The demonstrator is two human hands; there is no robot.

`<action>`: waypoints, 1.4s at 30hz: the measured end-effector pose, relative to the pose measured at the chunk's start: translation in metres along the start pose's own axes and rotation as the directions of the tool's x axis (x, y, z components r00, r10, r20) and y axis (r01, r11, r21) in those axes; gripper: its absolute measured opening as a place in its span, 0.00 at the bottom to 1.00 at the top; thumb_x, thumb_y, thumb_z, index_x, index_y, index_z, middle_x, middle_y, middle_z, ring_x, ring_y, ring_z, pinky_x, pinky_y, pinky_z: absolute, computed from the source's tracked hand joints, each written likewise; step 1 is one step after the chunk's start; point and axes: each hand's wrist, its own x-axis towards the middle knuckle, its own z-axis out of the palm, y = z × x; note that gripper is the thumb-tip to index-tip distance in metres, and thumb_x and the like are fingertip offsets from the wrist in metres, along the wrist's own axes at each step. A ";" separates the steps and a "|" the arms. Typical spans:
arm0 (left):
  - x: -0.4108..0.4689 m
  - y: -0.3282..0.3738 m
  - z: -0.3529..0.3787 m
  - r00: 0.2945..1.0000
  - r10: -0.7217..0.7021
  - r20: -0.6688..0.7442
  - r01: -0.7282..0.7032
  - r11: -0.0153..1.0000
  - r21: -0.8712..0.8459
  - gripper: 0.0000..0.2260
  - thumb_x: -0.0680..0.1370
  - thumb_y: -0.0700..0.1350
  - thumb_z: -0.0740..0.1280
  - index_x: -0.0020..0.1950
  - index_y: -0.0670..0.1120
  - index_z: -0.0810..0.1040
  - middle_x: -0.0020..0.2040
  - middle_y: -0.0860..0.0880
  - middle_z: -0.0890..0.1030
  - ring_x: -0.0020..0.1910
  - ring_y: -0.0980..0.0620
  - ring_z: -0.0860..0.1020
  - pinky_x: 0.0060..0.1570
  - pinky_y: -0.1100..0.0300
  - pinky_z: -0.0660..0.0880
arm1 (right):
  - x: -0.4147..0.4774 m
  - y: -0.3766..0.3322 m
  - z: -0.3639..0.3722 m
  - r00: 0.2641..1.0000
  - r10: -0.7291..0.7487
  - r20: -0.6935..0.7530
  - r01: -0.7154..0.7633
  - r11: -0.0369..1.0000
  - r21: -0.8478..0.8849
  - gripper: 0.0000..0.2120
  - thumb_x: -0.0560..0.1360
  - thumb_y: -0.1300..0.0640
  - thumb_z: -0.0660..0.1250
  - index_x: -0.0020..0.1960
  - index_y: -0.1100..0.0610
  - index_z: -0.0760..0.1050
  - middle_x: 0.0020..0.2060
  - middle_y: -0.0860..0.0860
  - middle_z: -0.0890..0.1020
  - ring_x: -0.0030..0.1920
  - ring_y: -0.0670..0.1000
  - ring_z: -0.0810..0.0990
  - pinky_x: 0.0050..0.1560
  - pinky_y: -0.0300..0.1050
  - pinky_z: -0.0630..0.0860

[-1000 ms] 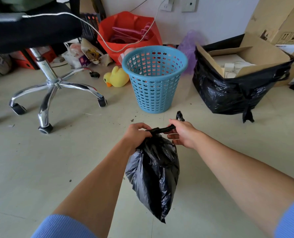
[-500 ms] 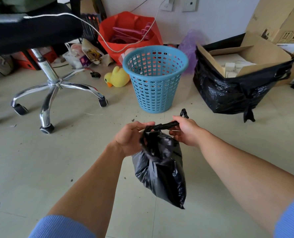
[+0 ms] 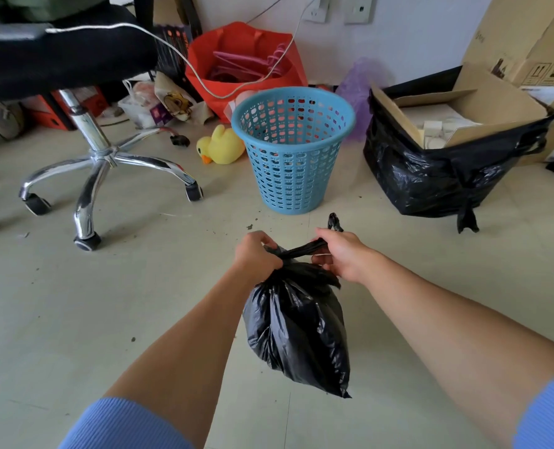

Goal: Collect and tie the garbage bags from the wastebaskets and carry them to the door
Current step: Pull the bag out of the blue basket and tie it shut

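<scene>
An office chair (image 3: 97, 157) stands on the floor (image 3: 75, 303) at the left, with a yellow duck toy (image 3: 220, 145) just beside the blue wastebasket (image 3: 293, 150). In front of the basket, the left hand (image 3: 256, 254) is clenched on the gathered neck of the small black garbage bag (image 3: 298, 332). The bag hangs in the air between the forearms, its long axis running downward and its bottom corner pointing lower right. A twisted strip of the bag runs nearly level to the right hand (image 3: 343, 254), which grips it, and the strip's tail sticks up beyond that hand. Farther right sits a large black bag (image 3: 431, 183) holding a cardboard box (image 3: 483, 108).
</scene>
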 end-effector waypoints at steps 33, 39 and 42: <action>0.000 0.002 -0.013 0.995 0.082 0.063 -0.089 0.987 0.131 0.03 0.70 0.37 0.72 0.41 0.43 0.79 0.33 0.48 0.75 0.30 0.51 0.71 0.29 0.63 0.67 | 0.000 0.001 -0.005 0.999 0.006 -0.032 -0.004 0.999 0.045 0.13 0.82 0.50 0.59 0.45 0.58 0.75 0.35 0.54 0.80 0.31 0.50 0.77 0.29 0.42 0.68; -0.005 0.005 -0.009 0.934 0.327 -0.147 -0.244 0.880 0.409 0.09 0.67 0.32 0.62 0.43 0.43 0.77 0.42 0.47 0.74 0.41 0.44 0.71 0.37 0.60 0.65 | -0.005 -0.009 0.005 0.999 -0.045 -0.026 0.046 0.997 0.059 0.13 0.82 0.50 0.59 0.45 0.57 0.75 0.35 0.53 0.80 0.31 0.50 0.76 0.29 0.41 0.68; -0.005 0.003 -0.009 0.928 0.317 -0.196 -0.225 0.895 0.385 0.11 0.67 0.32 0.62 0.43 0.45 0.77 0.42 0.48 0.77 0.42 0.44 0.73 0.38 0.57 0.70 | -0.006 -0.008 0.006 0.998 -0.053 -0.018 0.053 0.998 0.044 0.14 0.82 0.50 0.59 0.47 0.58 0.75 0.36 0.54 0.81 0.31 0.49 0.76 0.28 0.41 0.68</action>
